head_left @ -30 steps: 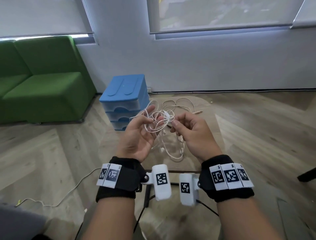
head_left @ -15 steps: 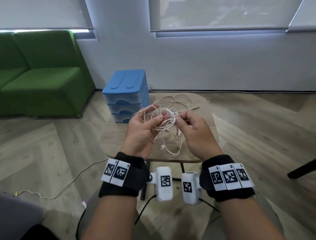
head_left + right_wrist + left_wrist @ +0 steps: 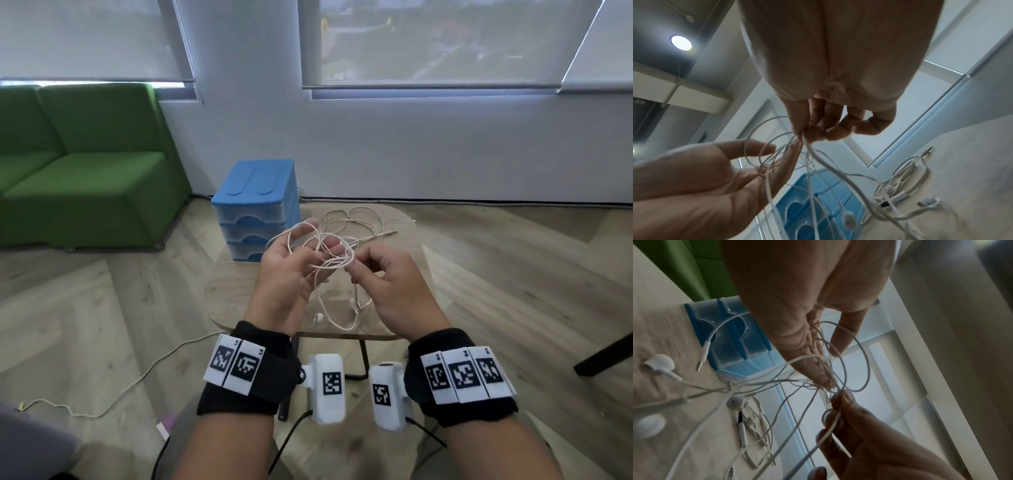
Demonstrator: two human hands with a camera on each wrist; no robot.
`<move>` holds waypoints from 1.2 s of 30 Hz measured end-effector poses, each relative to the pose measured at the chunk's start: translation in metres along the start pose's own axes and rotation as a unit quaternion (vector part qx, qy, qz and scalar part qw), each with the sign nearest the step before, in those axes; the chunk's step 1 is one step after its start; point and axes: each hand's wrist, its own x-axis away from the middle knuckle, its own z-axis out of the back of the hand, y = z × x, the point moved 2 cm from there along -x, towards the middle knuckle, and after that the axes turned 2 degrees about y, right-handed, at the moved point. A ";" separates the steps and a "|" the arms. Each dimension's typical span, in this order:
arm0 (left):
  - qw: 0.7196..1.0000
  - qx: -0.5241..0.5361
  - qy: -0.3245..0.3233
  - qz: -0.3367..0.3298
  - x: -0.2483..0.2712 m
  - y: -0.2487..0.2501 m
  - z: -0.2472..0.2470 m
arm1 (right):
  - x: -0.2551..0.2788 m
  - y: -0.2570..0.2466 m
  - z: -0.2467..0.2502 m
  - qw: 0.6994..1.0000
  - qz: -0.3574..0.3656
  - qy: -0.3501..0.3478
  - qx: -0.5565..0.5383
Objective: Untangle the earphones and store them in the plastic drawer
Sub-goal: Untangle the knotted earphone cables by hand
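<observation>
White earphones [image 3: 330, 262] tangled, held mid-air between both hands over the counter [image 3: 404, 274].

Left hand [image 3: 286, 277] palm up, fingers spread and mostly straight, cable loops draped over them; grip wide, nothing pinched. Right hand [image 3: 388, 284] fingers curled, thumb and forefinger pinching the strands at the knot; grip narrow, on the cable. Loose ends hang down to the counter, two earbuds [image 3: 319, 318] resting on the wood near its front edge. More cable [image 3: 356, 222] lies at the far side of the counter. Blue drawer unit [image 3: 255, 209] sits at the far-left corner, all three drawers closed. Green sofa [image 3: 85, 168] on the left.
</observation>
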 end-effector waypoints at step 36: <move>0.984 -0.153 -0.038 -0.077 0.001 0.000 0.006 | -0.041 -0.033 0.001 0.991 0.049 -0.046 0.112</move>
